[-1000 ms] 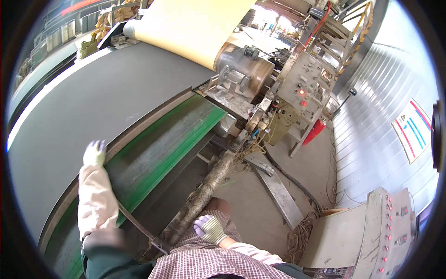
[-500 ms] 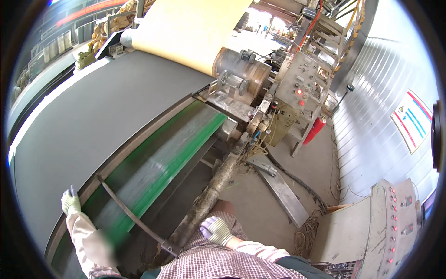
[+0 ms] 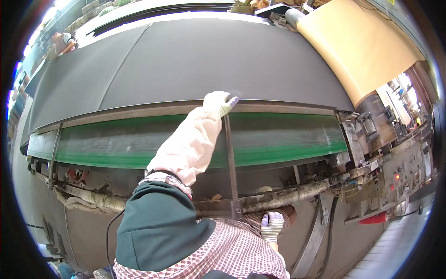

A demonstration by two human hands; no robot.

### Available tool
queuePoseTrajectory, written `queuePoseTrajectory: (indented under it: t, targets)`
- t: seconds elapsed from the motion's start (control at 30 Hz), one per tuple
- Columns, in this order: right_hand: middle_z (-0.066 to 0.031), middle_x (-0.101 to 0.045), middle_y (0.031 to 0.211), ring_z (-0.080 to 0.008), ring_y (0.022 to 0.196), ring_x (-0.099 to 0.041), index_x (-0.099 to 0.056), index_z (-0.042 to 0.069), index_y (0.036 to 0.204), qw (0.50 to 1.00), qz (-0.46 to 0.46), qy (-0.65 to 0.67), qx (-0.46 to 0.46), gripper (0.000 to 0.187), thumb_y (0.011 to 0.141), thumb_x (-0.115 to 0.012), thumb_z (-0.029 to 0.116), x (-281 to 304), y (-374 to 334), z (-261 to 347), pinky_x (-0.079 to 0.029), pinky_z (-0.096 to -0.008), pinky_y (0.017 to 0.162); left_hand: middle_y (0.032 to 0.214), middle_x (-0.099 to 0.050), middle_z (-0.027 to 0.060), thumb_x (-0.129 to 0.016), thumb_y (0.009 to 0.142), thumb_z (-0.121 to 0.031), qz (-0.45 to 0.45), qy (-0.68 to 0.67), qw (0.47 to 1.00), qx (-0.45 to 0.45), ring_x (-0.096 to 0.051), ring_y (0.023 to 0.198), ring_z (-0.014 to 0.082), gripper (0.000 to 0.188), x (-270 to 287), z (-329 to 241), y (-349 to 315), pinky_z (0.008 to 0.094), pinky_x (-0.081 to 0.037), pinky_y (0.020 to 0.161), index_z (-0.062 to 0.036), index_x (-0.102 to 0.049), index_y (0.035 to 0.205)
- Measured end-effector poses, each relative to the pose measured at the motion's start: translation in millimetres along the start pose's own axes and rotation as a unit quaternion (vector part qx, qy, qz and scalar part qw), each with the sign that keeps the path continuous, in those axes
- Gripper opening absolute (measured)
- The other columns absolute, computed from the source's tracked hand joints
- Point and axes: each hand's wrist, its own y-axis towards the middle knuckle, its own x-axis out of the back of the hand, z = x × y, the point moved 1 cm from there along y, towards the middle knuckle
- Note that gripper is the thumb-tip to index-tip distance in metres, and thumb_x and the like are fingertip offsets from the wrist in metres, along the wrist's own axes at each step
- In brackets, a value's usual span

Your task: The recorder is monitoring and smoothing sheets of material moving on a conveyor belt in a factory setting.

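Observation:
My left hand [image 3: 218,103], in a pale glove with darker fingertips, lies at the near edge of a wide dark grey sheet [image 3: 223,60]. It touches the long rail [image 3: 153,110] there, fingers stretched toward the right and slightly blurred, holding nothing visible. Below it, a metal crossbar [image 3: 231,160] runs toward me over a green-edged belt [image 3: 288,139]. My right hand [image 3: 272,225], in a striped glove with purple fingertips, rests against my checked apron [image 3: 223,251]. Its fingers are loosely curled with nothing seen in them.
A yellow-brown sheet [image 3: 357,46] runs over a roller [image 3: 376,121] at the right. Beside it is a control panel [image 3: 404,172] with lit red lamps. A wrapped pipe [image 3: 283,195] crosses near my legs. Another person [image 3: 62,43] is at the far left.
My view has swung left, bringing the grey sheet's far left end and another person into sight. My left arm now reaches forward across the belt. The right hand stays at my apron.

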Motion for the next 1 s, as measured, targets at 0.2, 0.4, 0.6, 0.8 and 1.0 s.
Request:
queuePoseTrajectory:
  t: [0.2,0.4,0.6,0.8,1.0]
  targets:
    - [-0.0136,-0.058,0.08,-0.0361,0.08,-0.056,-0.063,0.006,0.086,1.0,0.002,-0.011,-0.004,0.009,0.083,-0.065,0.014,-1,2,2,-0.044,-0.0473,0.077,0.159,-0.035,0.0128,-0.04,0.098,-0.064,-0.026,0.116,0.968,0.223,-0.027,0.149,0.0296,0.07,28,144,-16,0.0491,-0.021,0.12,-0.0188,-0.044,0.151]
    - [-0.0161,-0.058,0.084,-0.0382,0.083,-0.056,-0.063,0.006,0.089,1.0,0.012,-0.001,-0.015,0.009,0.082,-0.065,0.013,0,4,6,-0.044,-0.0484,0.078,0.162,-0.03,0.0112,-0.044,0.097,-0.064,0.01,0.179,0.906,0.383,-0.022,0.152,0.0268,0.077,75,278,-58,0.0481,-0.021,0.122,-0.0118,-0.039,0.152]
    - [-0.0127,-0.059,0.08,-0.0345,0.08,-0.057,-0.064,0.007,0.086,1.0,-0.004,-0.002,-0.019,0.01,0.082,-0.066,0.015,-1,6,5,-0.044,-0.0471,0.076,0.155,-0.041,0.0148,-0.036,0.099,-0.065,0.024,0.123,0.964,0.235,-0.038,0.144,0.0281,0.075,43,235,-45,0.0374,-0.031,0.119,-0.0081,-0.044,0.148]
    - [-0.0126,-0.058,0.08,-0.0349,0.078,-0.055,-0.061,0.007,0.086,1.0,-0.011,-0.002,-0.01,0.012,0.083,-0.065,0.018,1,7,0,-0.043,-0.0471,0.073,0.157,-0.038,0.017,-0.029,0.098,-0.07,0.071,0.123,0.975,0.172,-0.033,0.147,0.0291,0.083,26,129,-19,0.0386,-0.027,0.121,-0.0056,-0.041,0.15]
    - [-0.0122,-0.062,0.082,-0.0344,0.077,-0.057,-0.063,0.008,0.087,1.0,-0.015,0.021,0.006,0.012,0.084,-0.065,0.019,3,6,-5,-0.045,-0.0464,0.072,0.156,-0.037,0.0215,-0.031,0.091,-0.08,0.095,0.103,0.98,0.139,-0.032,0.147,0.0336,0.097,11,25,10,0.0403,-0.026,0.121,-0.0037,-0.04,0.15]
